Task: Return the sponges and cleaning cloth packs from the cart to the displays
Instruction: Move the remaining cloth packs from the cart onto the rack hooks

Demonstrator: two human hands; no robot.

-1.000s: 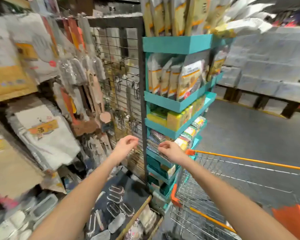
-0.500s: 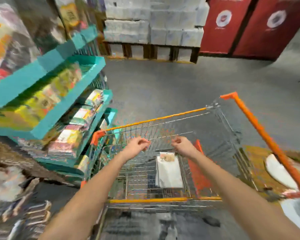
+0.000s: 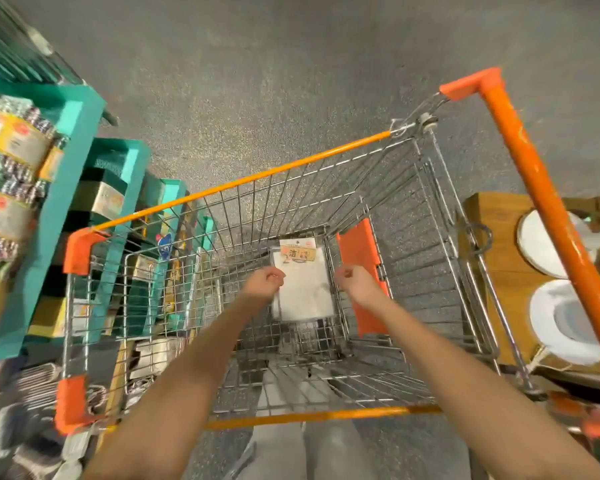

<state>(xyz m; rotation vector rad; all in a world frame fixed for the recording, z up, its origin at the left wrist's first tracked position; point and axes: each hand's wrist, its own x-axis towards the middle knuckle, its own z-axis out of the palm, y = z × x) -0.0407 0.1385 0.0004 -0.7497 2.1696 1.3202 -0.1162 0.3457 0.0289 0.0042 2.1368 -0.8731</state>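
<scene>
A wire cart [image 3: 329, 188] with orange rims and corner caps fills the view, standing on a speckled grey floor [image 3: 257, 64]. Off to the side of the left fingers, outside the cart wall, a teal display [image 3: 73, 161] holds rows of sponge packs [image 3: 11, 140]. Beyond the right fingers, past the orange handle bar [image 3: 548, 216], a wooden stand [image 3: 499, 265] carries white plates [image 3: 565, 323]. An orange flap [image 3: 361, 251] stands inside the cart just behind the right fingers.

One cleaning cloth pack [image 3: 307, 289], white with a yellow printed header, lies flat on the cart's wire bottom between the two sets of fingers. The left hand [image 3: 264, 284] overlaps the pack's left edge with its fingers curled inward; the right hand [image 3: 355, 282] sits at its right edge, curled the same way. Whether either set of fingers has hold of the pack or only hovers above it cannot be told.

Compared with half a second ago, the view has tipped further down into the cart, and both hands have dropped from near the rim to beside the pack.
</scene>
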